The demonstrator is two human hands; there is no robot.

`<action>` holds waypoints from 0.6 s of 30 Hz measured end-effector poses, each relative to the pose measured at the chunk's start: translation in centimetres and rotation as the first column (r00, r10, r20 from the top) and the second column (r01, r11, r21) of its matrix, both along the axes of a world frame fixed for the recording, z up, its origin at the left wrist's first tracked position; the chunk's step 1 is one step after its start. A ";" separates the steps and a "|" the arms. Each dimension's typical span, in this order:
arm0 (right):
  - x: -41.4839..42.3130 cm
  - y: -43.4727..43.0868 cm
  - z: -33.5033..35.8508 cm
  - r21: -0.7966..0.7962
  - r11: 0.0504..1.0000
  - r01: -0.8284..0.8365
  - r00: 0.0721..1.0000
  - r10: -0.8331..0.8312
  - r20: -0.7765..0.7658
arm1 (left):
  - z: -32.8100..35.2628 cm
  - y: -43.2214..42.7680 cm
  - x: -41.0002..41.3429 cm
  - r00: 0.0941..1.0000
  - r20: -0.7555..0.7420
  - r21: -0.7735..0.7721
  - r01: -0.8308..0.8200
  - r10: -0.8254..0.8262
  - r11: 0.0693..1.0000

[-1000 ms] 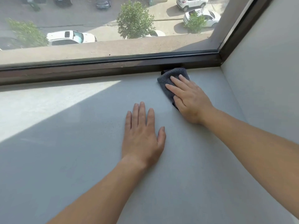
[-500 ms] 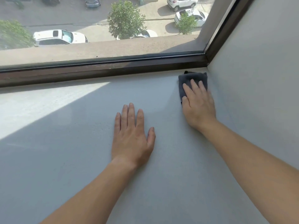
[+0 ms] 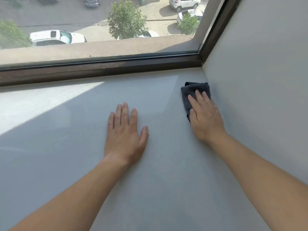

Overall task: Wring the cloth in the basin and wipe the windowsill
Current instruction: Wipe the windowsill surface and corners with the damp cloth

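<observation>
A folded dark grey cloth (image 3: 191, 91) lies flat on the pale grey windowsill (image 3: 66, 147), close against the right side wall. My right hand (image 3: 204, 117) presses on the cloth with straight fingers, covering its near half. My left hand (image 3: 125, 132) rests palm down on the bare sill, fingers spread, about a hand's width left of the cloth. No basin is in view.
A dark brown window frame (image 3: 100, 69) runs along the sill's far edge and meets the white side wall (image 3: 258, 80) at the right corner. Sunlight falls on the sill's far left. Cars and trees show through the glass.
My right hand has slid the cloth from the window frame rightward to the side wall and a little toward me. My left hand has stayed flat on the sill.
</observation>
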State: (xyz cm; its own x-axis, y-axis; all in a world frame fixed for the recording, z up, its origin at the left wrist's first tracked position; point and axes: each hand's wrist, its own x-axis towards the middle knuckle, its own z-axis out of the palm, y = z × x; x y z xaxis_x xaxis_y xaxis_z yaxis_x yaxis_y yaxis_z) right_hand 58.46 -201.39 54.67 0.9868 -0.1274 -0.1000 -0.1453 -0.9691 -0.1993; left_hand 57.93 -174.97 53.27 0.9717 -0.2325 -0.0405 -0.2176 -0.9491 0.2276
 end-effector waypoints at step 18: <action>-6.5 0.0 -0.5 0.021 1.000 0.001 1.000 -0.001 0.006 | -0.7 -0.5 -0.1 1.000 0.001 0.025 -0.001 0.001 1.000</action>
